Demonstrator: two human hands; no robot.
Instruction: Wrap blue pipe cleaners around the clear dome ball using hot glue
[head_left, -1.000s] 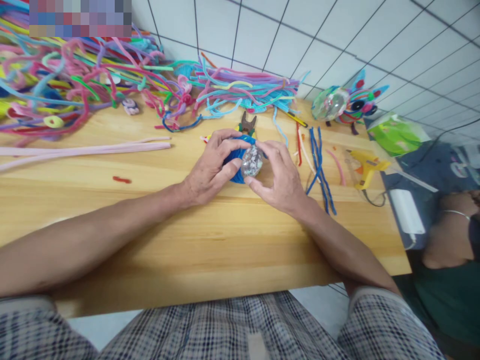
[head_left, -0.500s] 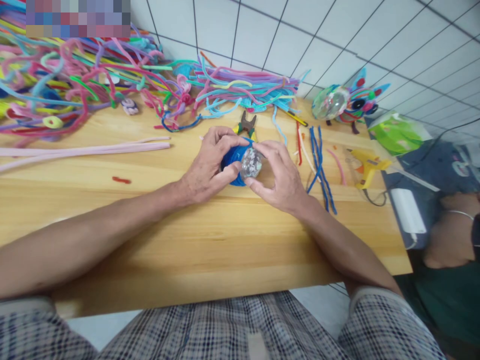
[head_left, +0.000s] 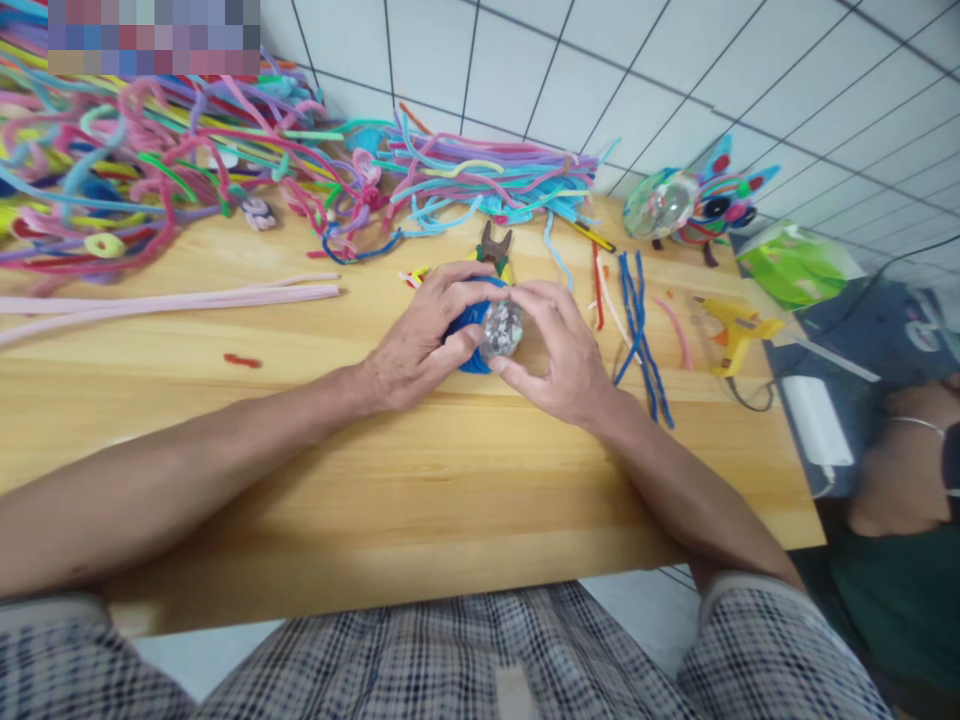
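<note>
Between my hands is a clear, rounded plastic piece, its left part wound with blue pipe cleaner. My left hand is closed round the blue-wrapped part, fingers over the top and thumb across the near side. My right hand curves round the clear end, with fingertips at its upper edge and thumb at its lower edge. Just beyond the piece lie pliers, jaws pointing away; my left hand partly hides their yellow handles.
Loose pipe cleaners heap at the back left, beside a bundle. Blue pipe cleaners, a yellow glue gun and a cutter knife lie to the right. A pipe-cleaner animal stands behind. Another person's arm is at far right.
My left hand has shifted very slightly, so more of a yellow and red handle shows behind it. Both hands still hold the wrapped piece in nearly the same place.
</note>
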